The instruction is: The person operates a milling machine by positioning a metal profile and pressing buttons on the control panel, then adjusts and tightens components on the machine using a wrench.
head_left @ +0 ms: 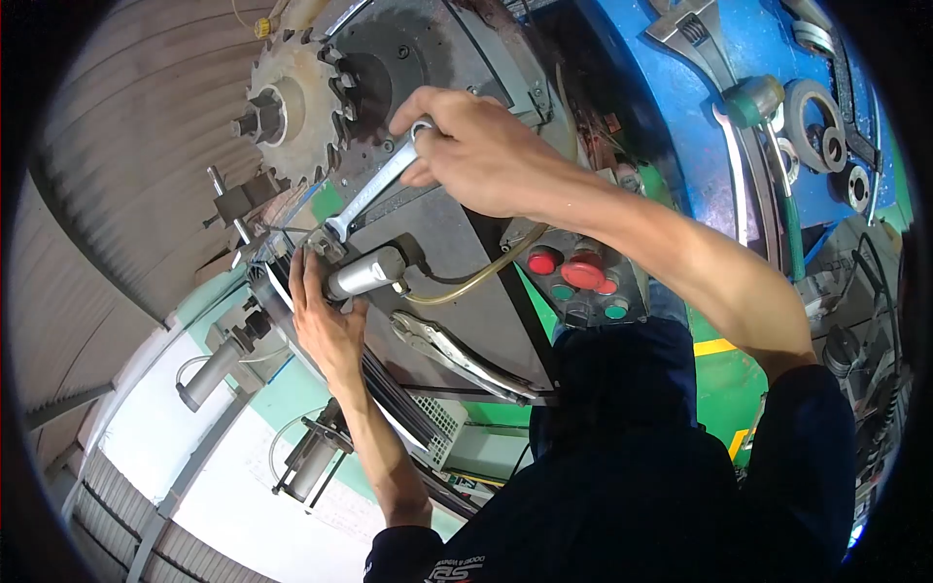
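A silver combination wrench [376, 190] slants across the machine, its upper end inside the fist of my right hand [473, 151]. Its open jaw sits at a small metal clamp block [328, 245]. My left hand [328, 325] lies just below that block, beside a silver cylinder [367, 274], with fingers stretched up and the thumb apart. The fingertips reach the edge of the block; whether they press on it is unclear. Above the wrench is a large toothed cutter disc [292, 107] on a shaft.
Locking pliers [457, 358] lie on the grey machine top [466, 291]. A control panel [622, 277] with red and green buttons is right of it. A blue table [671, 87] holds an adjustable wrench [695, 34], a green-headed hammer [753, 100] and rings. A hose [471, 284] curves from the cylinder.
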Available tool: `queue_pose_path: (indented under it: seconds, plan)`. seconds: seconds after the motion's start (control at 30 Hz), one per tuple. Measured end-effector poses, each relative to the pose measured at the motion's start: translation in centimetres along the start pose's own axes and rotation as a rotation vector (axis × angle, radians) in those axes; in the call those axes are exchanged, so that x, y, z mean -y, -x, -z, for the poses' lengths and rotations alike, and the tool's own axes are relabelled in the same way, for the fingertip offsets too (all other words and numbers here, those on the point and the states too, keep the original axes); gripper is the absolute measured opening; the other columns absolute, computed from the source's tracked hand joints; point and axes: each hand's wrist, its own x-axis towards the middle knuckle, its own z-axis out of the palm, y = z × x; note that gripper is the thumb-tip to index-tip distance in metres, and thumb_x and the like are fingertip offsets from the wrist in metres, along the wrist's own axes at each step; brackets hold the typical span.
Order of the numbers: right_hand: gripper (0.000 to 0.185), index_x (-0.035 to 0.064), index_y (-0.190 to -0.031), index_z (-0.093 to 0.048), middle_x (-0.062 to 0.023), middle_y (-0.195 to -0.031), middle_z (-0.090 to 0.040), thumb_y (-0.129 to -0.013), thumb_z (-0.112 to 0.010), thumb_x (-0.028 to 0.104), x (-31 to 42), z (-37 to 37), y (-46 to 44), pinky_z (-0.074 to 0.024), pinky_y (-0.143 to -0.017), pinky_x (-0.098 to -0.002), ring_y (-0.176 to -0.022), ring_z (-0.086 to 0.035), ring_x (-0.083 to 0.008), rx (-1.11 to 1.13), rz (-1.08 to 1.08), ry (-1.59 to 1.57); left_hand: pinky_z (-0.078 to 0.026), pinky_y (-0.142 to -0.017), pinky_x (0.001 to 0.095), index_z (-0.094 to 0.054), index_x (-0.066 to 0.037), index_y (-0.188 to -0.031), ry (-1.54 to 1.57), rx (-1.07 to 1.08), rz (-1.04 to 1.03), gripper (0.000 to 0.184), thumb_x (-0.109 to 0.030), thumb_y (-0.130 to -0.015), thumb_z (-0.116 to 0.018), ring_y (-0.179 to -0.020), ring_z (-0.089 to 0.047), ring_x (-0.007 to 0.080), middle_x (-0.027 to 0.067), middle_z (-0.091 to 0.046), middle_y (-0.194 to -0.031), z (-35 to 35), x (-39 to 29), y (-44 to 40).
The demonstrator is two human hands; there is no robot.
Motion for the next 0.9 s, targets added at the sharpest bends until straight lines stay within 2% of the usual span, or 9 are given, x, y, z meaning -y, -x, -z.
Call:
queue_pose_path:
  seconds: [0.03,0.07,0.17,0.27,0.3,0.47,0.57,0.67,0.9]
  plan:
    - [0.029,-0.0045,-0.123,-0.06,-0.0275,-0.108,-0.067,-0.099,-0.05,0.009,0.1,0.1,-0.1,-0.0577,-0.093,-0.0375,-0.108,-0.072,-0.0319,0.004,-0.001,-0.003,-0.053,-0.096,0.0424,-0.054,-0.01,-0.144,-0.135,-0.066,-0.099,0.094,0.008,-0.055,-0.079,-0.128,-0.059,0.0332,0.0122,-0.049,-0.153,-0.4,0.7,-0.2]
    - [0.029,-0.0073,-0.124,-0.057,-0.0288,-0.111,-0.065,-0.102,-0.046,0.008,0.2,0.4,-0.2,-0.0576,-0.096,-0.0348,-0.112,-0.07,-0.0315,0.046,-0.034,-0.059,-0.053,-0.096,0.0424,-0.054,-0.01,-0.144,-0.139,-0.064,-0.099,0.094,0.008,-0.055,-0.079,-0.128,-0.059,0.0332,0.0122,-0.049,-0.153,-0.1,1.0,-0.6]
    - [0.029,-0.0116,-0.126,-0.053,-0.0299,-0.116,-0.063,-0.106,-0.043,0.008,0.3,0.5,-0.9,-0.0575,-0.1,-0.0322,-0.115,-0.069,-0.0324,0.069,-0.116,-0.278,-0.059,-0.075,0.0323,-0.059,-0.009,-0.141,0.073,0.045,-0.162,0.091,0.014,-0.055,-0.077,-0.116,-0.068,0.0295,0.0111,-0.058,-0.146,1.6,1.4,-2.3]
    - [0.031,-0.015,-0.125,-0.05,-0.03,-0.12,-0.06,-0.106,-0.048,0.009,-0.2,0.6,-2.4,-0.0584,-0.1,-0.033,-0.112,-0.069,-0.0333,0.058,-0.163,-0.484,-0.058,-0.072,0.0335,-0.059,-0.008,-0.142,0.065,0.176,-0.19,0.091,0.016,-0.056,-0.078,-0.115,-0.068,0.0298,0.0136,-0.058,-0.147,2.7,2.4,-3.5]
    - [0.033,-0.0162,-0.127,-0.049,-0.0305,-0.121,-0.06,-0.106,-0.049,0.009,-0.2,0.7,-2.6,-0.0583,-0.1,-0.0332,-0.112,-0.069,-0.0334,0.053,-0.182,-0.548,-0.06,-0.083,0.036,-0.059,-0.008,-0.141,0.077,0.189,-0.216,0.091,0.014,-0.056,-0.082,-0.122,-0.065,0.0307,0.0156,-0.058,-0.145,2.9,2.4,-3.8]
    - [0.037,-0.0129,-0.128,-0.056,-0.029,-0.117,-0.064,-0.104,-0.054,0.015,-0.9,0.1,-3.7,-0.0592,-0.094,-0.0355,-0.107,-0.071,-0.0331,0.007,-0.155,-0.635,-0.054,-0.103,0.041,-0.06,-0.009,-0.14,0.118,0.216,-0.267,0.092,0.012,-0.054,-0.086,-0.128,-0.061,0.0317,0.0155,-0.059,-0.144,2.9,3.6,-4.3]
    - [0.033,0.0002,-0.11,-0.075,-0.0229,-0.1,-0.074,-0.095,-0.062,0.027,-1.6,-0.6,-3.7,-0.0544,-0.088,-0.0458,-0.097,-0.072,-0.0385,-0.311,0.266,0.293,-0.053,-0.106,0.0423,-0.06,-0.011,-0.141,0.145,0.223,-0.209,0.094,0.011,-0.054,-0.086,-0.129,-0.06,0.0317,0.016,-0.06,-0.142,3.2,2.3,-4.1]
    - [0.032,-0.0017,-0.111,-0.074,-0.0248,-0.094,-0.073,-0.095,-0.062,0.023,-0.8,-0.8,-1.5,-0.0532,-0.09,-0.0464,-0.097,-0.071,-0.0401,-0.336,0.277,0.379,-0.053,-0.104,0.0414,-0.058,-0.012,-0.143,0.144,0.22,-0.186,0.096,0.009,-0.054,-0.088,-0.123,-0.064,0.0302,0.0168,-0.065,-0.135,3.2,2.2,-3.9]
    - [0.019,-0.0044,-0.099,-0.072,-0.0208,-0.063,-0.064,-0.093,-0.064,0.012,-0.2,1.0,4.5,-0.0538,-0.068,-0.0475,-0.059,-0.065,-0.0358,0.302,0.023,0.416,-0.053,-0.098,0.0388,-0.059,-0.009,-0.136,0.188,0.224,-0.12,0.089,0.007,-0.054,-0.089,-0.11,-0.071,0.0275,0.0139,-0.074,-0.118,3.3,1.7,-3.8]
